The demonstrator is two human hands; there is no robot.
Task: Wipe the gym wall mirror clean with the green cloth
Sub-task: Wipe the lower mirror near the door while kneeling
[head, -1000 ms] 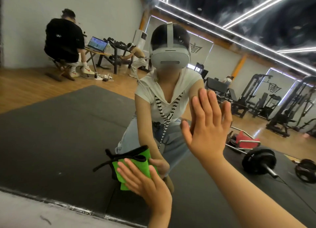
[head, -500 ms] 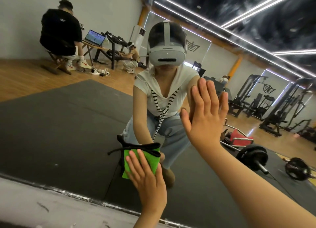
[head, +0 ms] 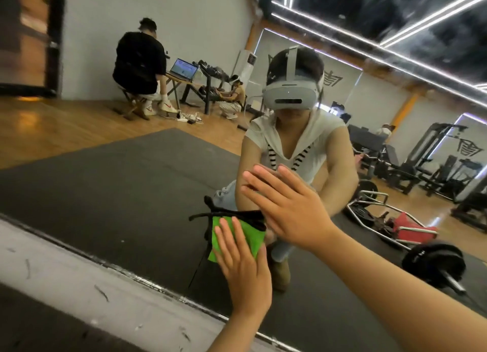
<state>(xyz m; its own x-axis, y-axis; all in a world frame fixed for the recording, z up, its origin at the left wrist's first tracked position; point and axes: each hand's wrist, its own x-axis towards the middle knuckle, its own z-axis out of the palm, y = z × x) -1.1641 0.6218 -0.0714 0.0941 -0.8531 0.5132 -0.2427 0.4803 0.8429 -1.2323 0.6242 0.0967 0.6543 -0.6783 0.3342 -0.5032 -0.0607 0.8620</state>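
Green cloth point(head: 247, 237), folded and edged in black, lies flat against the mirror point(head: 105, 183), and from where I stand the left hand point(head: 243, 270) has it pinned. The fingers point(head: 224, 242) are straight and spread over the cloth's lower half. They press rather than clutch, with nothing curled round the fabric. The rest of the green runs on past the fingertips, up and slightly right, and its long side follows the line of the fingers. The black trim crosses the top, and a thin strap trails off to the left. The mirror's lower edge point(head: 131, 271) sits just below the cloth, so almost all the glass left to wipe lies above it. I would judge the next stroke wants to go upward.

The right hand point(head: 290, 212) is just above and right of the cloth, palm on the glass, fingers straight and holding nothing. It is nearly touching the black trim (and so stands in the way of a stroke that goes that way).

A second ago that right hand stood upright, well above and right of the cloth. It has since dropped and tilted leftward until it crowds the cloth. The left hand's flat press on the cloth looks unchanged.
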